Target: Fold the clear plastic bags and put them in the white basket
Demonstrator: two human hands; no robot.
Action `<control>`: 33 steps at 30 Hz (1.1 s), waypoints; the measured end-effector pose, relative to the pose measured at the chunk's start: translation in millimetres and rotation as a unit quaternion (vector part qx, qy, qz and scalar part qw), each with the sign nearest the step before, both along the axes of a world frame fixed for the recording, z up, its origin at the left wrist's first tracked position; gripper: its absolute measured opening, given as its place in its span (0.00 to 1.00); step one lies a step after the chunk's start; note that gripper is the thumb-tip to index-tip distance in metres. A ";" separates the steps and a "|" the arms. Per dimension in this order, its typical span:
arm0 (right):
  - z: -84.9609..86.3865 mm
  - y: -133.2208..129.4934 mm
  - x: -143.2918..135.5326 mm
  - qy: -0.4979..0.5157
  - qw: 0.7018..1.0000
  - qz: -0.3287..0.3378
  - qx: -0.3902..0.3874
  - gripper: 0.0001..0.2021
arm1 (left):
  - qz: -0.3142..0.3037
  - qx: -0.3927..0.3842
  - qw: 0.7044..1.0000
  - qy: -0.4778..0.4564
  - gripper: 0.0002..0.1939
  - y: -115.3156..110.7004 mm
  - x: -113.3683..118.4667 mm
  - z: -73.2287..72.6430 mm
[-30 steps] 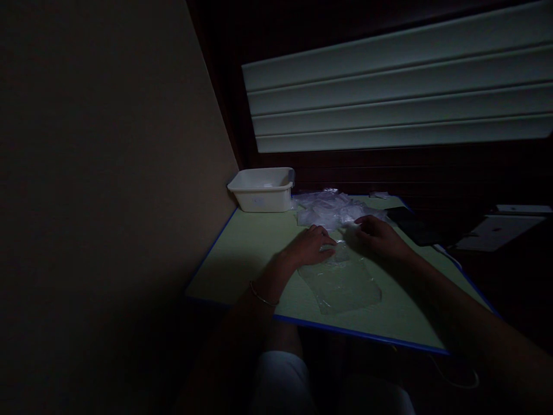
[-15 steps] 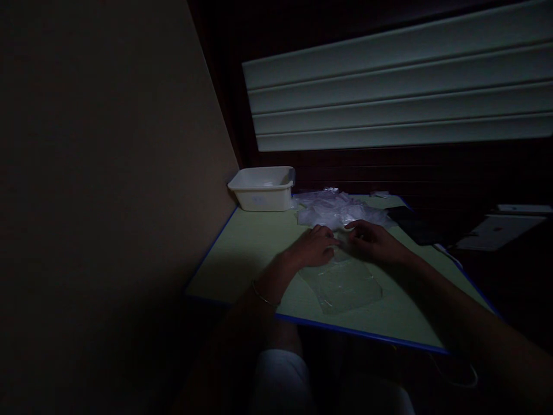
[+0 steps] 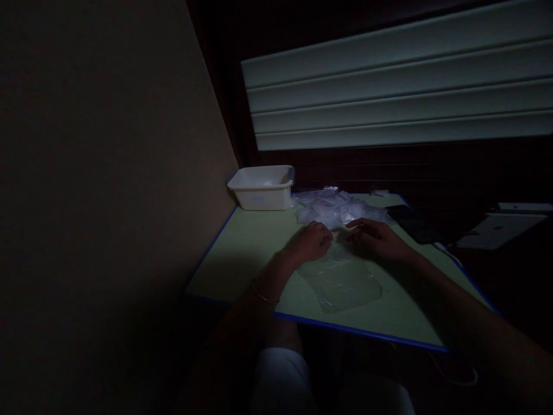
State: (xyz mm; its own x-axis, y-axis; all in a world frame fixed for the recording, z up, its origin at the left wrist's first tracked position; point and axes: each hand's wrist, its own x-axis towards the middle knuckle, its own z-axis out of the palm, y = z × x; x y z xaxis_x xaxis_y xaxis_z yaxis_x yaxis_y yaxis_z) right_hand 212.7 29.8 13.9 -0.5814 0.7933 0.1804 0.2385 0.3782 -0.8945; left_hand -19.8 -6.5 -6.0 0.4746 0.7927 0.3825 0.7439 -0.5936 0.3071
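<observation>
A clear plastic bag [image 3: 348, 285] lies flat on the pale green table, its far end between my hands. My left hand [image 3: 314, 241], with a thin bracelet at the wrist, is closed with curled fingers on the bag's far left part. Opposite it, my right hand [image 3: 372, 239] has its fingers bent and pinched at the far right part of the bag. The dim light makes the fingertips hard to see. Just beyond both hands is a heap of crumpled clear plastic bags [image 3: 330, 207].
A white plastic tub [image 3: 264, 199] stands at the table's far left corner by the wall. A dark flat object [image 3: 412, 223] lies at the right edge. Beyond that edge is a white tablet-like device [image 3: 496, 230]. Blue trim [image 3: 363, 331] borders the table [image 3: 228, 259].
My left hand has drawn slightly left and its fingers have curled in, widening the gap between the hands. My right hand has barely moved.
</observation>
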 end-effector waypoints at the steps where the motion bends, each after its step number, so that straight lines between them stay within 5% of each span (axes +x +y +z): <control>1: -0.5 0.9 0.3 0.006 1.000 -0.016 0.006 0.15 | 0.002 -0.003 1.000 0.002 0.12 0.2 -0.5 0.1; 8: -1.1 -3.0 -3.0 -0.029 1.000 -0.006 0.009 0.13 | 0.069 -0.039 0.996 -0.029 0.14 2.9 -15.8 11.7; 14: -1.1 -4.4 -1.8 0.001 0.997 -0.078 0.023 0.13 | 0.160 -0.073 0.983 -0.044 0.15 2.4 -37.4 26.5; 23: -4.3 -10.0 -10.7 -0.096 0.964 0.098 0.229 0.13 | 0.206 -0.133 0.969 0.028 0.21 0.2 -52.0 28.6; 33: -5.5 0.6 -0.8 -0.200 0.938 0.083 0.269 0.14 | 0.237 -0.139 0.961 0.040 0.21 1.3 -55.2 25.3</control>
State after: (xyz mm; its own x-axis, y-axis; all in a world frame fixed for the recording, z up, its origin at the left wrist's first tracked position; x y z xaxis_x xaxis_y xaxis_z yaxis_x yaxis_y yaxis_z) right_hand 211.9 30.4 8.4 -0.7961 0.5418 0.2695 0.4121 0.8116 -0.4141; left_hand -75.0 -5.2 19.3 0.0539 0.9934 0.1017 0.9379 -0.0853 0.3362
